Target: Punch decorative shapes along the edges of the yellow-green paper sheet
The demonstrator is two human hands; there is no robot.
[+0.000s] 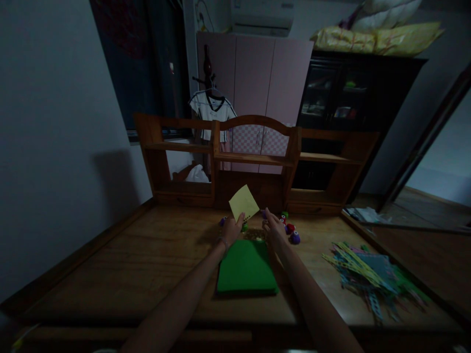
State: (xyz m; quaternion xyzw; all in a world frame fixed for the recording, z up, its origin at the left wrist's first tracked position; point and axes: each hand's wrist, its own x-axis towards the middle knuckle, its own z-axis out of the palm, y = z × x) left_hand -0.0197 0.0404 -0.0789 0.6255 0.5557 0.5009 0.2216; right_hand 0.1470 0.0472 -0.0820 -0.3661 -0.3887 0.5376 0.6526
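Observation:
My left hand (232, 231) pinches a yellow square sheet of paper (244, 202), holding it tilted above the desk. A row of small dark dots or holes runs along the sheet's lower edge. To its right, my right hand (274, 228) is closed, with a small purple tip (263, 214) showing at its fingers; what it is I cannot make out. Below both hands lies a flat green square stack (247, 268). Small purple and red balls with eyes (295, 237) sit just right of my right hand, and another purple one (222, 221) is left of my left hand.
A heap of cut paper strips and scraps (368, 269), yellow, blue and green, covers the desk's right side. Wooden shelves (257, 158) rise along the desk's (165, 255) far edge. Pink cabinets (253, 73) and a hanging white shirt (211, 110) stand behind.

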